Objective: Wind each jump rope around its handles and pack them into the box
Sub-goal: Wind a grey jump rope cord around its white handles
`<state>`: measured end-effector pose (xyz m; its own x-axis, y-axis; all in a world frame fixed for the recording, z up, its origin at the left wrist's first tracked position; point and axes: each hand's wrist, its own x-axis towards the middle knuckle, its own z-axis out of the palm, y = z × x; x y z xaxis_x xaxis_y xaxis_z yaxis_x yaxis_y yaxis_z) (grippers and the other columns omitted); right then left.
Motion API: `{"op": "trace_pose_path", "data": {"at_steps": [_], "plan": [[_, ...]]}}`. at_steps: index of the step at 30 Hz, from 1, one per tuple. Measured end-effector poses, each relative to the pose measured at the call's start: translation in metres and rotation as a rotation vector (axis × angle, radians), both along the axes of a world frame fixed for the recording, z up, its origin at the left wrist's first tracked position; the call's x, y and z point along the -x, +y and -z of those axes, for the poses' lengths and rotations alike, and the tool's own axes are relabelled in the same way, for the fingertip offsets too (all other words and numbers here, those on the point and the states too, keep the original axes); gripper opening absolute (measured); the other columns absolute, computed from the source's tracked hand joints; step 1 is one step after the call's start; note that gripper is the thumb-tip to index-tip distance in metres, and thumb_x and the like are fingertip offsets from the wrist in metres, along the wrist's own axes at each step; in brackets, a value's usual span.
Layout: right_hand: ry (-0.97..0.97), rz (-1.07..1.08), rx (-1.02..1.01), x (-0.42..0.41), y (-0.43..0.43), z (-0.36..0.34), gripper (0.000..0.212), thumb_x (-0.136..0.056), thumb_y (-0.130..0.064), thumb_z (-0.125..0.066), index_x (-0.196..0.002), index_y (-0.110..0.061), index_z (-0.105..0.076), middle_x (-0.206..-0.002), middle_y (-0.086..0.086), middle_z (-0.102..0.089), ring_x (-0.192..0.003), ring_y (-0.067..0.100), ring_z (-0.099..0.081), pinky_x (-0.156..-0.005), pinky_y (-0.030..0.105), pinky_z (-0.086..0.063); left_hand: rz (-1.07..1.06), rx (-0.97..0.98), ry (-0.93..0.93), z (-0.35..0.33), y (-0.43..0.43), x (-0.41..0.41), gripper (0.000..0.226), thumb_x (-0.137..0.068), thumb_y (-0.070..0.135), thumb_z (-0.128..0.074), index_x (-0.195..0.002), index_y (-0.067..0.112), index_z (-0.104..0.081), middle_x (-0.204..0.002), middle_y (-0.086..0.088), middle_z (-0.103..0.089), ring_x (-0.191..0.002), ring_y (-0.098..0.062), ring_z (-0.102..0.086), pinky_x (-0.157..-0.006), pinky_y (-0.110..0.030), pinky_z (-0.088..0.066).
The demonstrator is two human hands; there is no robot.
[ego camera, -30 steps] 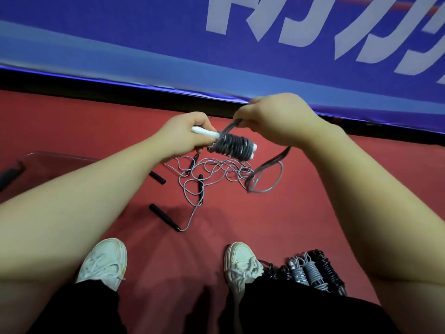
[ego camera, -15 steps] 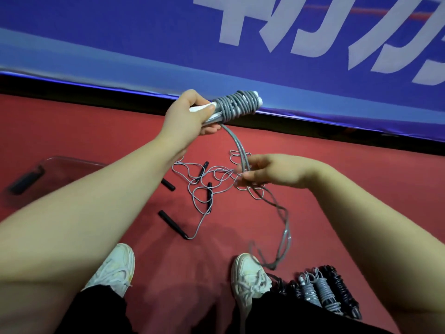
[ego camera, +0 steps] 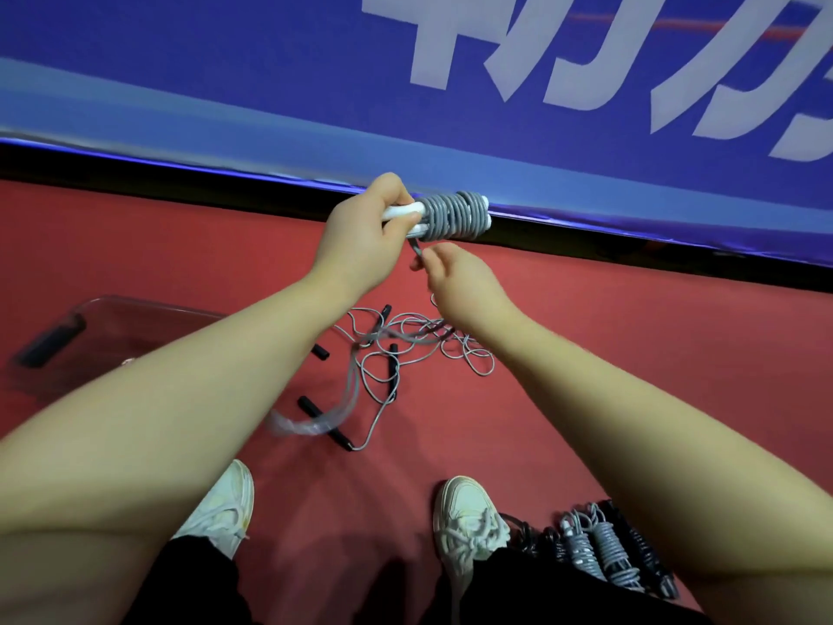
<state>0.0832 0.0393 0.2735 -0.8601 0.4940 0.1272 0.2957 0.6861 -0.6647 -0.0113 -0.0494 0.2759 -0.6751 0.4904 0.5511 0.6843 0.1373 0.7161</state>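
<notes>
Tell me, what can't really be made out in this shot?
All in the head view:
Clear box: mostly behind the left forearm; contents unreadable.
White handles: covered by the left hand and the grey rope coil.
Loose rope tail: smeared by motion blur.
Wound ropes by the right shoe: partly under the right arm and trouser leg; count unclear.
Banner lettering: cropped by top and right edges.

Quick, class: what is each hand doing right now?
Left hand: grips the white handles of the jump rope.
Right hand: pinches the loose strand under its coil.
</notes>
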Motion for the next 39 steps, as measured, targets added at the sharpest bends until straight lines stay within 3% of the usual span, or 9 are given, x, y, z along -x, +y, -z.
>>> {"op": "trace_pose_path", "data": {"at_steps": [2,5,11,15,21,27,33,37,39], "plan": [[-0.137,0.007,-0.595,-0.002,-0.007,0.003,0.030,-0.102,-0.027,-0.032,-0.118,-0.009,-0.050,-0.107,0.012,-0.058,-0.090,0.033,-0.057,-0.059,0.034,-0.029,-0.034,0.004,0.017,0.002,-0.001,0.003,0.011,-0.091,0.017,-0.057,-0.089,0.007,-0.055,-0.063,0.003,-0.047,-0.065,-0.021,-0.041,-0.055,-0.027,-0.028],[-0.196,-0.043,-0.986,-0.006,-0.020,-0.002,0.027,-0.099,-0.012,-0.032,-0.124,-0.007,-0.044,-0.116,0.011,-0.052,-0.092,0.033,-0.058,-0.045,0.033,-0.015,-0.057,0.010,-0.040,0.005,-0.002,0.008,0.009,-0.090,0.016,-0.057,-0.085,0.013,-0.051,-0.064,0.003,-0.048,-0.065,-0.019,-0.041,-0.052,-0.014,-0.029],[-0.152,-0.117,-1.111,-0.005,-0.024,-0.024,0.022,-0.097,-0.012,-0.040,-0.115,-0.007,-0.052,-0.109,0.011,-0.051,-0.083,0.032,-0.056,-0.044,0.030,-0.012,-0.085,-0.001,-0.214,0.012,-0.001,0.014,0.012,-0.089,0.018,-0.058,-0.082,0.015,-0.049,-0.070,-0.001,-0.055,-0.070,-0.023,-0.050,-0.058,-0.028,-0.035],[-0.015,-0.144,-1.178,-0.009,0.000,-0.050,0.015,-0.072,-0.022,-0.077,-0.073,-0.011,-0.067,-0.068,0.008,-0.057,-0.050,0.029,-0.055,-0.047,0.016,-0.007,0.009,0.117,-0.128,0.010,0.000,0.007,0.010,-0.090,0.021,-0.058,-0.083,0.018,-0.052,-0.073,-0.002,-0.057,-0.066,-0.018,-0.046,-0.054,-0.019,-0.032],[-0.144,-0.254,-0.885,-0.033,0.048,-0.075,0.022,-0.090,-0.037,-0.057,-0.110,-0.033,-0.068,-0.106,-0.005,-0.063,-0.102,0.017,-0.056,-0.070,0.028,-0.038,0.378,0.421,-0.092,0.013,-0.013,0.001,0.004,-0.086,0.017,-0.066,-0.084,0.018,-0.063,-0.059,0.008,-0.057,-0.049,-0.002,-0.050,-0.055,-0.022,-0.040],[-0.128,-0.334,-0.563,-0.043,0.072,-0.059,0.029,-0.088,-0.037,-0.059,-0.110,-0.021,-0.070,-0.094,-0.016,-0.056,-0.091,0.007,-0.054,-0.079,0.024,-0.040,0.585,0.298,-0.372,-0.003,-0.022,-0.013,0.004,-0.086,0.007,-0.065,-0.084,0.010,-0.064,-0.058,0.006,-0.063,-0.049,-0.004,-0.053,-0.046,-0.015,-0.040],[-0.023,-0.336,-0.567,-0.042,0.085,-0.038,0.035,-0.092,-0.037,-0.051,-0.109,-0.011,-0.068,-0.102,0.001,-0.066,-0.097,0.017,-0.058,-0.086,0.033,-0.044,0.718,0.187,-0.423,-0.020,-0.018,-0.026,0.011,-0.090,0.002,-0.056,-0.083,0.008,-0.052,-0.058,0.005,-0.060,-0.047,-0.005,-0.048,-0.046,-0.015,-0.038],[0.078,-0.252,0.201,-0.045,0.074,-0.016,0.013,-0.089,-0.008,-0.051,-0.082,-0.014,-0.061,-0.065,-0.015,-0.063,-0.064,-0.003,-0.056,-0.070,0.019,-0.047,0.654,0.021,-0.564,-0.023,-0.011,-0.024,0.015,-0.094,0.003,-0.051,-0.081,0.010,-0.049,-0.065,-0.006,-0.054,-0.047,-0.008,-0.048,-0.046,-0.016,-0.039],[0.079,-0.301,0.328,-0.041,0.066,0.003,0.014,-0.093,-0.014,-0.048,-0.082,-0.016,-0.056,-0.051,-0.015,-0.049,-0.048,-0.002,-0.042,-0.051,0.018,-0.035,0.596,-0.079,-0.630,-0.024,-0.005,-0.023,0.018,-0.094,0.002,-0.051,-0.078,0.010,-0.047,-0.066,-0.009,-0.052,-0.044,-0.010,-0.048,-0.042,-0.016,-0.034]]}}
